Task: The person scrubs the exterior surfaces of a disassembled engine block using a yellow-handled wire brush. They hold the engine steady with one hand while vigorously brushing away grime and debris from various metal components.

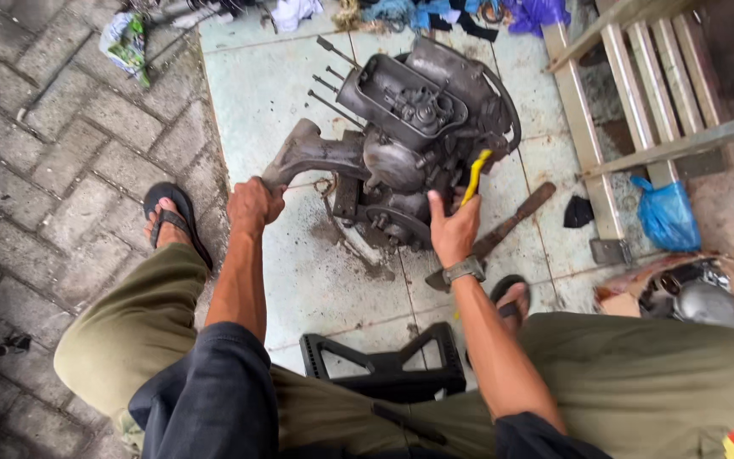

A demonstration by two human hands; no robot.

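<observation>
A grimy grey engine block (418, 127) with several protruding studs lies on the pale tiled floor (256, 93) in front of me. My left hand (252, 204) is closed around the end of the engine's curved metal arm (307, 155) at the lower left. My right hand (454, 228), with a watch on the wrist, grips a yellow-handled tool (475, 176) whose upper end rests against the engine's right side.
A long rusty metal tool (511, 223) lies right of the engine. A black plastic stool (388, 365) sits between my knees. A wooden frame (639, 93) and a blue plastic bag (667, 212) stand at right; rags lie at the back. Grey paving lies at left.
</observation>
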